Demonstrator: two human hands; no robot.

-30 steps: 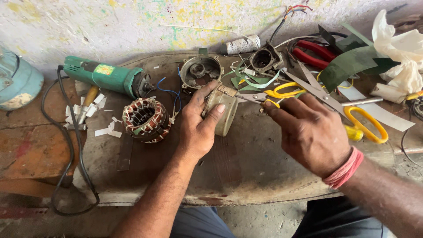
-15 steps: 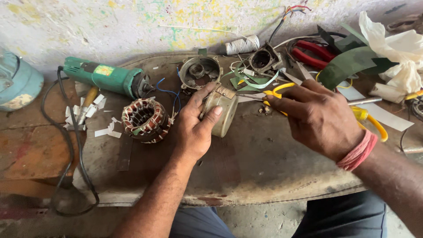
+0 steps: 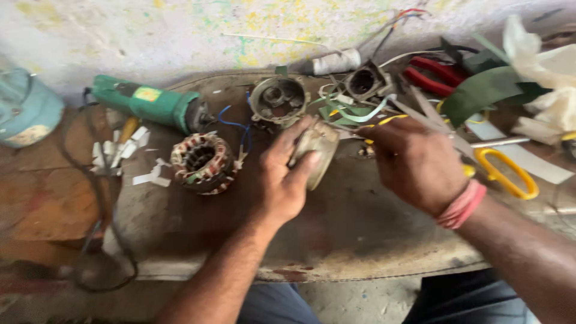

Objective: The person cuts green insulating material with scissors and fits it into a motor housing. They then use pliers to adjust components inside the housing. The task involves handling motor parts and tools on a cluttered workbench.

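left hand [image 3: 287, 174] grips a pale metal housing [image 3: 318, 150] mid-bench, fingers wrapped on it, beside a copper-wound coil [image 3: 201, 162]. right hand [image 3: 417, 162], fingers bunched on a thin tool, hovers near yellow-handled scissors [image 3: 504, 171].

A single head-worn camera looks steeply down and forward, close over a worn workbench [image 3: 360, 240]; the wall [image 3: 180, 30] runs along twelve o'clock; the person's forearms enter from six and four o'clock; no second view shares the scene.
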